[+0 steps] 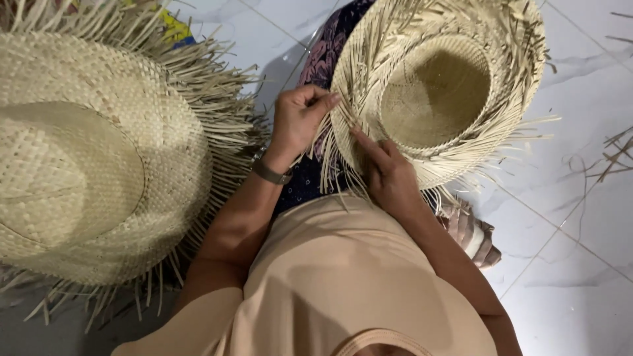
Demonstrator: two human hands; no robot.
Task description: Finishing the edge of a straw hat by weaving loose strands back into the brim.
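The person is weaving a straw hat point(438, 92), which is lying upside down toward one o'clock in the view, its hollow crown facing up. Judging from how things lie, the work is well along: the crown is looking fully plaited and most of the brim is closed into a tight weave, while loose strand ends point(330, 161) are hanging unwoven off the brim's edge around seven o'clock of the hat and bristling all round its rim, so the edge is yet to be finished and trimmed. A second woven hat point(86, 158), sitting crown-up at nine o'clock, is showing the same ragged fringe. The left hand point(298, 118) is reaching in from the six o'clock side with the wrist bent, a wristband point(271, 173) showing on it; its fingers are curling nearly closed, pinching a few strands at the brim's nine o'clock edge. The right hand point(389, 175) is resting against the brim at about seven o'clock of the hat, forefinger stretched out straight and pressing on the weave, the other fingers folding loosely beneath; whether they are gripping any strand cannot be told. Stray straw bits point(616, 155) are lying on the tiled floor point(580, 277) at three o'clock.
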